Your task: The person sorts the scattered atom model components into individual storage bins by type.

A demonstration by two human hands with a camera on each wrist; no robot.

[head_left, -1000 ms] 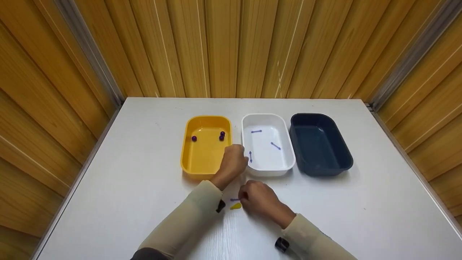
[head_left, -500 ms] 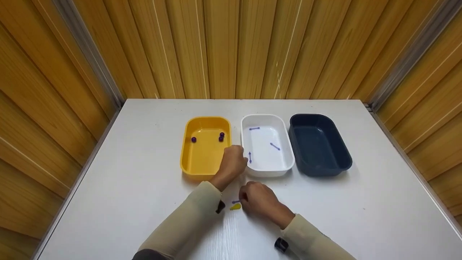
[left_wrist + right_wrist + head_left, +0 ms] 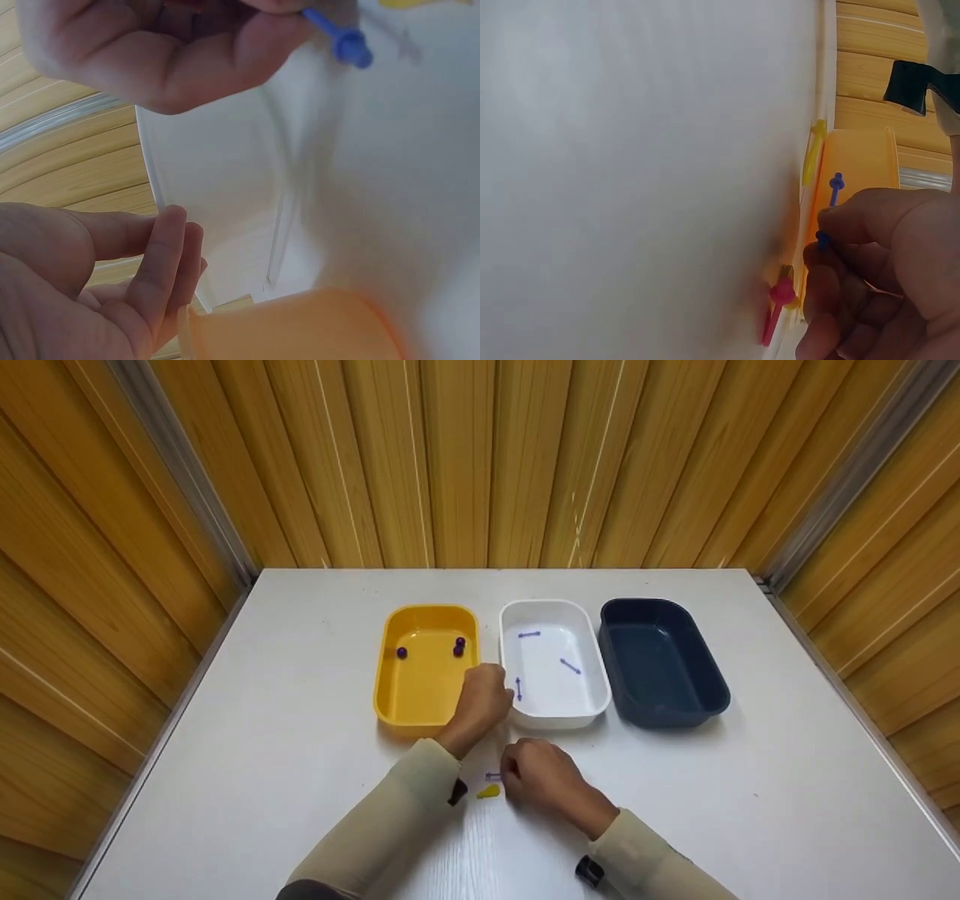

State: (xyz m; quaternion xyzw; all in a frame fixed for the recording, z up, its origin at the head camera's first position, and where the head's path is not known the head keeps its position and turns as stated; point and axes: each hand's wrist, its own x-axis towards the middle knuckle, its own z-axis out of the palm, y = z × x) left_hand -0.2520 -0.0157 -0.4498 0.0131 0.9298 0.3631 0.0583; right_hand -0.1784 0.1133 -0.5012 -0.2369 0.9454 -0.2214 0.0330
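My right hand [image 3: 544,774] hovers in front of the white tray, pinching a small blue-purple stick with knobbed ends [image 3: 836,187] between thumb and finger. That stick's knobbed end [image 3: 352,49] juts from the fingers in the left wrist view. My left hand [image 3: 481,701] is over the gap between the yellow and white trays; in the left wrist view its fingers are loosely bent and nothing shows between them. On the table beside the right hand lies a yellow piece [image 3: 488,791]. A red knobbed piece [image 3: 782,294] appears below the right hand in the right wrist view, hidden from the head view.
The yellow tray [image 3: 381,690] contains several dark purple balls [image 3: 402,653]. Similar purple sticks [image 3: 570,666] lie scattered in the white tray [image 3: 555,721]. A dark blue tray [image 3: 667,718] stands to the right. Wood-patterned panels [image 3: 457,465] border the white table [image 3: 300,675].
Both hands stay nearly in place. The stick in the right fingers has tilted and levelled again, its visible end slightly nearer the hand. The head view has shifted a little.
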